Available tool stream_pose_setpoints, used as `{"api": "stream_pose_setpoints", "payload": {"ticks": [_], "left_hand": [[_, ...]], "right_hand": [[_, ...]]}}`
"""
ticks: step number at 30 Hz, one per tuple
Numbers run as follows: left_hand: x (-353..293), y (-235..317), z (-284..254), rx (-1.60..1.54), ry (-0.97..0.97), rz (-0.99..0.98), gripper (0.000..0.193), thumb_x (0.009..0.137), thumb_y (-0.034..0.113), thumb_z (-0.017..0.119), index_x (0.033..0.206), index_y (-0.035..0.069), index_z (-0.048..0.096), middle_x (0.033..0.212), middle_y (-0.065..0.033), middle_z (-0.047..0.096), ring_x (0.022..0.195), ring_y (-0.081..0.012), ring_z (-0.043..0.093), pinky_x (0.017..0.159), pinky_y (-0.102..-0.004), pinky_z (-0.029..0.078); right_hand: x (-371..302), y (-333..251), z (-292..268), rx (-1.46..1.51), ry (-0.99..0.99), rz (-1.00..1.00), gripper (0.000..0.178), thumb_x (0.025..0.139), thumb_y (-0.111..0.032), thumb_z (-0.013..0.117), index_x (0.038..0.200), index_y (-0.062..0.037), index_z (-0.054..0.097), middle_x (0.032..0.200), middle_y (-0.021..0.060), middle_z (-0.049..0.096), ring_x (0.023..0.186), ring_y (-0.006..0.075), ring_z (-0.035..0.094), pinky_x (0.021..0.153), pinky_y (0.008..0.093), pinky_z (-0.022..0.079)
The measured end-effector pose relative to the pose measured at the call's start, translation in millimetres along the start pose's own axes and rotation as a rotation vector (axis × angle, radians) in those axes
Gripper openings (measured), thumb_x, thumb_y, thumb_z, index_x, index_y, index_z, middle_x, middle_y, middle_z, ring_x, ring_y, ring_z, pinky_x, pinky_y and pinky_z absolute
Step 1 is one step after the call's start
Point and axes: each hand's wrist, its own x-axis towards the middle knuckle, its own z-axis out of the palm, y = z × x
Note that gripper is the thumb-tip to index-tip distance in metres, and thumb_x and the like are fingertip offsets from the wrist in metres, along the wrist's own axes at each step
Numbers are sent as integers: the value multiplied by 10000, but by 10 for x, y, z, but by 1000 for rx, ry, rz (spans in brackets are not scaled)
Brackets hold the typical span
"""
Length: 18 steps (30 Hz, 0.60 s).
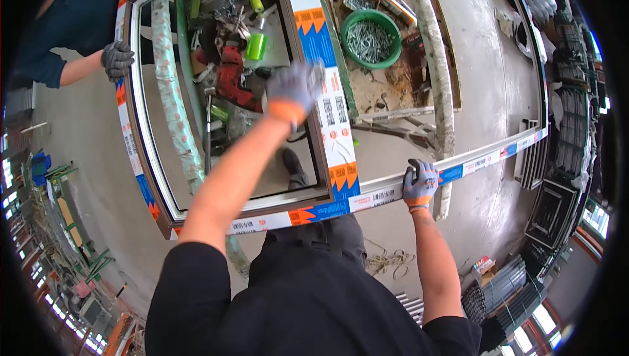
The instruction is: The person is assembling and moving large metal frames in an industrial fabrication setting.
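Note:
A large window frame (380, 197), wrapped in printed white, blue and orange protective film, lies in front of me across padded bars. My left hand (295, 90), in a grey and orange work glove, is over its wide middle bar (335, 136). Motion smears that hand, so its fingers and anything in them cannot be made out. At the near rail, my right hand (420, 182) in a matching glove wraps its fingers over the edge. On the far left, another person's dark-gloved hand (118, 61) rests on the frame's outer side.
Beneath the frame, a red power drill (230, 74) lies among loose tools beside a bright green bottle (257, 46). A green bowl of screws (371, 39) sits on a wooden board. Padded bars (171, 87) run under the frame. Stacked profiles (573, 126) line the right side.

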Motion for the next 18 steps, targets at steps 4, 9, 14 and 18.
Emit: {"api": "stream_pose_setpoints", "payload": {"ticks": [4,9,14,18], "left_hand": [[834,-342,122,46,-6,-201,419,928,447,508,1217,148,554,1022,-143,669,937,-344,644,830,-461,499],[-475,86,165,60,-112,47,417,907,461,526,1158,134,589,1127,-121,627,1007,-296,609,870,-436,464],[-1854,701,-50,-45,-578,189,444,878,480,527,1159,143,595,1095,-89,615,899,-278,628,868,-461,478],[-1237,512,177,157,-371,88,377,865,436,561,1126,167,602,1011,-77,615,822,-282,618,758,-432,489]], "right_hand": [[14,-20,9,15,-57,12,167,794,-154,616,941,-94,666,937,89,658,916,303,588,862,422,425],[5,37,18,6,-38,22,157,808,-160,613,938,-90,666,934,87,660,925,301,589,859,419,427],[-13,38,20,52,7,7,154,800,-159,627,936,-100,673,924,89,663,909,310,594,836,422,445],[-79,64,-2,12,8,4,148,802,-162,629,931,-105,672,923,88,663,910,310,593,840,418,445]]}}
